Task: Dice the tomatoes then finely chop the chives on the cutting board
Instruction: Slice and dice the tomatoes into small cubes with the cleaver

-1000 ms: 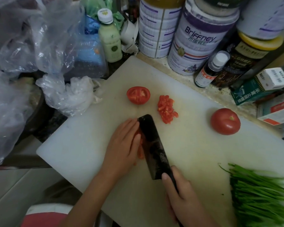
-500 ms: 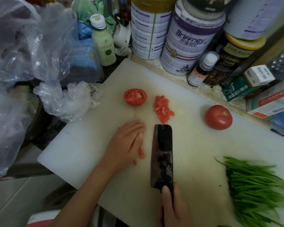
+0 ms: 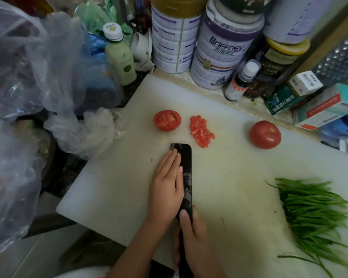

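**Cleaver held flat under the left palm on the cutting board**

The right hand (image 3: 197, 243) forms the grip: fingers wrapped closed around the handle of a dark cleaver (image 3: 186, 177), thumb lying along the top toward the blade. The forearm enters from the bottom edge. The blade extends straight away from the grip over the white cutting board (image 3: 113, 187). The left hand (image 3: 168, 185) lies open and flat, fingers together and extended, pressed against the blade's left side; its fingertips reach nearly to the blade's far end and it holds nothing. Whether tomato lies beneath it cannot be told.

Beyond the blade tip and slightly right of the grip line sits a small heap of diced tomato (image 3: 201, 131). Left of the heap, a halved tomato (image 3: 166, 120) rests cut face up. A whole tomato (image 3: 265, 134) stands far right of the blade, apart from the heap. The chives (image 3: 313, 213), uncut, lie in a bundle to the right of the grip, at the board's near right side.
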`<action>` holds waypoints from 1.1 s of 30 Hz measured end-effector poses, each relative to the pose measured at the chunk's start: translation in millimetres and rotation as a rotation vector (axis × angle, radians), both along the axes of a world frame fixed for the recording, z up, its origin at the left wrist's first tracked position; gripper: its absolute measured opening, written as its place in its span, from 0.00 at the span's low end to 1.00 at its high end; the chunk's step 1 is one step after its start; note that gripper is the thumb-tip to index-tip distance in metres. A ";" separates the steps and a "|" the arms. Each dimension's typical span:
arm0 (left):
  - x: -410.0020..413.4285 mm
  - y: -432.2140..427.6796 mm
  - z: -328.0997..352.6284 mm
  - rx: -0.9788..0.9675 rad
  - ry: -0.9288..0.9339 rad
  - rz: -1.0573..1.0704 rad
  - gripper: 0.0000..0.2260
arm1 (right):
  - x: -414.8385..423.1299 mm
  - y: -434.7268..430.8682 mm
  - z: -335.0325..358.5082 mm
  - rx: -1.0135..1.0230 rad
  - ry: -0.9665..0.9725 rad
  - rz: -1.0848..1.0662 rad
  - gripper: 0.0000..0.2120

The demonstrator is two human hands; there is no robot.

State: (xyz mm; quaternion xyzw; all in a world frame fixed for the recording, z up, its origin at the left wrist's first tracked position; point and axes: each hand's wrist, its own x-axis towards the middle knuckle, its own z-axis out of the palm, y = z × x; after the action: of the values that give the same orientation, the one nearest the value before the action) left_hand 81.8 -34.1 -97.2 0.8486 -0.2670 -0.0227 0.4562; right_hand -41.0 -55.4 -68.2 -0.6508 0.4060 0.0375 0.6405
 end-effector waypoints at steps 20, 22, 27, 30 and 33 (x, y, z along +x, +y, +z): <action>30.8 -90.9 38.8 -0.183 0.043 -0.049 0.22 | 28.4 -100.5 70.8 0.165 -0.124 -0.031 0.10; 37.8 -105.0 35.1 -0.158 0.042 -0.048 0.22 | 34.3 -117.1 68.7 0.149 -0.115 -0.011 0.10; 52.5 -129.9 21.1 -0.096 0.047 -0.015 0.23 | 47.9 -154.4 58.7 0.104 -0.102 0.053 0.11; 59.5 -135.2 15.9 -0.061 0.026 0.006 0.22 | 53.9 -172.4 54.7 0.060 -0.100 0.128 0.11; 67.4 -135.9 8.6 0.039 -0.162 -0.004 0.20 | 56.6 -187.5 52.8 0.007 -0.097 0.227 0.13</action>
State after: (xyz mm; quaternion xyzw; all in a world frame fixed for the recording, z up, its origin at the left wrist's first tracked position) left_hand 149.2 -170.1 -88.7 0.8557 -0.3043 0.0402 0.4165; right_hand 15.6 -242.8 -15.4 -0.6915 0.2980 0.0794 0.6532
